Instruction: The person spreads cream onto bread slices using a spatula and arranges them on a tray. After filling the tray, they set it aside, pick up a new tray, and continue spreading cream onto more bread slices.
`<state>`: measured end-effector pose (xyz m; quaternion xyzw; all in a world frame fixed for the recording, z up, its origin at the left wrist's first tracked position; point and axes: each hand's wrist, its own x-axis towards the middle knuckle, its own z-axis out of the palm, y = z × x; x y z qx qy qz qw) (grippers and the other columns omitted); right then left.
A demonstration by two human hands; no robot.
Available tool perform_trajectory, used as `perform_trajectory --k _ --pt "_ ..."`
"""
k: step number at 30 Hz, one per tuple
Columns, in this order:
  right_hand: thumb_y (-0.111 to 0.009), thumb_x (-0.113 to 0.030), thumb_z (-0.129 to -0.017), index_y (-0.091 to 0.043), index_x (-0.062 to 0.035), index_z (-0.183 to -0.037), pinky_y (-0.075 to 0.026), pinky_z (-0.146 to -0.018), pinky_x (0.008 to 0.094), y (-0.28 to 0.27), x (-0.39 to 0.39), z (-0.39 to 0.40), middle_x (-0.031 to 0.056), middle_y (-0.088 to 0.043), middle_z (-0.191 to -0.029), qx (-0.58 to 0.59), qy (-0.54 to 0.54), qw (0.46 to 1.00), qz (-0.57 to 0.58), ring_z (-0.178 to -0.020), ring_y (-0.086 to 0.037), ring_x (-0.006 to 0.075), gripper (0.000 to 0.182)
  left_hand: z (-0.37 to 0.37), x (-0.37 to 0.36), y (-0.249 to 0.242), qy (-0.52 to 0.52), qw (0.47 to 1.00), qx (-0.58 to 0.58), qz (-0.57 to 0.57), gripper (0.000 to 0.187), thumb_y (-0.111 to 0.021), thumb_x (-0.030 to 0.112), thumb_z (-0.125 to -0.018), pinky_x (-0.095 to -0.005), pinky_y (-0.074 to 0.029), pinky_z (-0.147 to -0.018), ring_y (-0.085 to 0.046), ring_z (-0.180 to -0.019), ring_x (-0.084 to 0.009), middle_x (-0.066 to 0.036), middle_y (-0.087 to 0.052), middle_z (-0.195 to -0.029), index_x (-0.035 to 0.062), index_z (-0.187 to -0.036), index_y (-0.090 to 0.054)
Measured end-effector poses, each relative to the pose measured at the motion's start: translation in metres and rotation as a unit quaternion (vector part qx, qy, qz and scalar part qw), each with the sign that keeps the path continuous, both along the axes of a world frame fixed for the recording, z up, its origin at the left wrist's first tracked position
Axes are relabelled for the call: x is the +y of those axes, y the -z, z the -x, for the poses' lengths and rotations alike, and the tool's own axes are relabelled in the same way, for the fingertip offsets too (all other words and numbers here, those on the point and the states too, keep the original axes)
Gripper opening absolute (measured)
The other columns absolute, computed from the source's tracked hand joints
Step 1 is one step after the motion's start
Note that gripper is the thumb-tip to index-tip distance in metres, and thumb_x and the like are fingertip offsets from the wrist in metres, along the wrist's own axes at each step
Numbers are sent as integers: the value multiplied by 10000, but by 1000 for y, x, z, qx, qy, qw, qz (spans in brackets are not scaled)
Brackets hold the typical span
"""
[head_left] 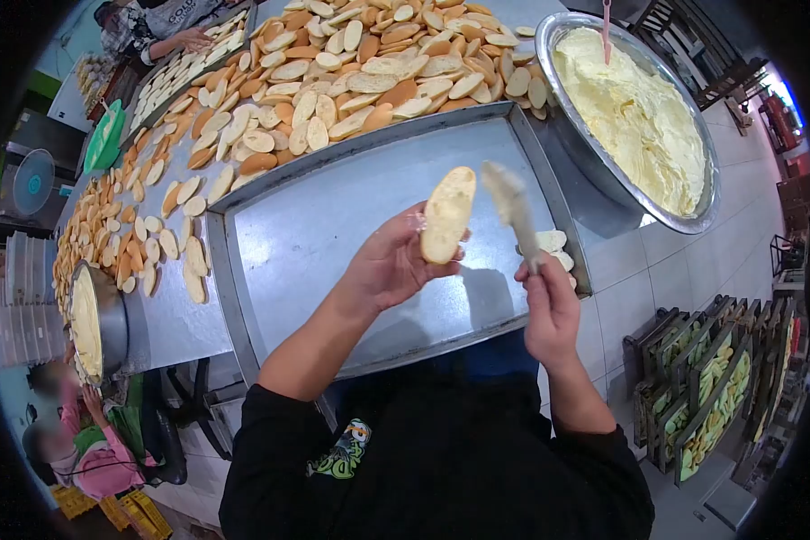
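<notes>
My left hand point(394, 263) holds up an oval bread slice point(448, 220), its pale cut face turned toward me. In my right hand point(552, 313) is a spreading knife point(511, 200), its blade smeared with cream and raised just right of the slice, apart from it. Both hands are above a large metal tray point(333, 225). A few slices coated in pale cream point(551, 241) lie in the tray's near right corner, partly behind my right hand. Beyond the tray's right side stands a big metal bowl of yellowish cream point(639, 126), with a pink handle sticking up from it.
Many bread slices point(369, 67) are heaped behind the tray and along the left. Another cream bowl point(108, 319) stands at the left table edge. Co-workers point(99, 450) are at the left and far side, near a filled tray point(184, 76). Racked trays point(711, 387) stand at right.
</notes>
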<state>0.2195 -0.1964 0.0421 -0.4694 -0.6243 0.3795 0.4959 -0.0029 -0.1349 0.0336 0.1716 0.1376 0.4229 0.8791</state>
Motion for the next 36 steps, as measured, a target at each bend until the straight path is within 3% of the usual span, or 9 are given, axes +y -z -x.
perform_trajectory --k 3,4,7,14,18,25,28,31,36 --pt "-513 63 -822 -571 -24 -1153 -429 -741 288 -1 7 13 109 -542 -913 -116 9 978 -171 -834 -514 214 347 -12 -15 -10 -35 999 18 9 468 -490 269 -902 -347 -536 -814 -612 -956 -228 -149 -561 -1151 29 -1291 -387" --pt "-554 70 -765 -603 -75 -1140 -418 -717 297 2 7 16 95 -541 -909 -141 14 973 -181 -832 -498 234 405 -13 -18 -8 -44 999 -6 30 428 -481 259 -919 -358 -539 -819 -607 -980 -230 -129 -569 -1151 28 -1273 -408" --pt "-580 61 -726 -618 -112 -1135 -402 -696 302 8 13 13 70 -537 -885 -227 13 949 -216 -814 -490 224 445 -7 -22 -3 -61 993 -91 45 407 -475 240 -926 -346 -549 -798 -614 -968 -231 -135 -579 -1137 21 -1265 -413" --pt "-587 54 -683 -664 -142 -1085 -393 -711 328 10 12 -15 71 -541 -866 -336 27 915 -223 -772 -479 234 453 14 -27 1 -74 995 -60 -5 405 -471 231 -925 -279 -560 -741 -631 -912 -210 -153 -587 -1105 4 -1256 -416" --pt "-591 43 -706 -669 -114 -1069 -393 -709 318 12 6 -30 82 -542 -872 -323 82 926 -178 -782 -481 231 404 14 -34 1 -78 997 -22 -15 421 -471 215 -924 -268 -556 -748 -628 -923 -207 -152 -587 -1093 -6 -1274 -398" --pt "-612 27 -681 -680 -178 -1066 -382 -707 316 13 0 -11 65 -542 -882 -377 35 892 -246 -785 -478 227 441 2 -37 2 -111 993 -2 43 466 -498 160 -913 -286 -552 -760 -627 -925 -200 -134 -587 -1099 -23 -1318 -362" --pt "-602 23 -677 -676 -189 -1081 -375 -741 319 9 4 -13 58 -542 -886 -402 53 884 -232 -792 -483 223 462 5 -39 8 -78 997 27 -9 470 -525 134 -894 -302 -557 -751 -631 -917 -204 -139 -586 -1100 -32 -1310 -382" --pt "-589 30 -688 -672 -188 -1090 -375 -739 319 8 10 -18 58 -541 -885 -414 79 878 -228 -790 -483 223 465 12 -38 9 -58 993 96 -32 612 -569 230 -866 -301 -578 -712 -632 -916 -247 -233 -560 -1097 -75 -1324 -301" --pt "-583 43 -698 -669 -181 -1096 -372 -719 309 6 10 -14 61 -534 -874 -370 124 897 -209 -780 -478 218 465 16 -43 15 -67 995 69 -22 621 -583 227 -851 -294 -578 -713 -633 -919 -248 -237 -565 -1082 -63 -1327 -307"
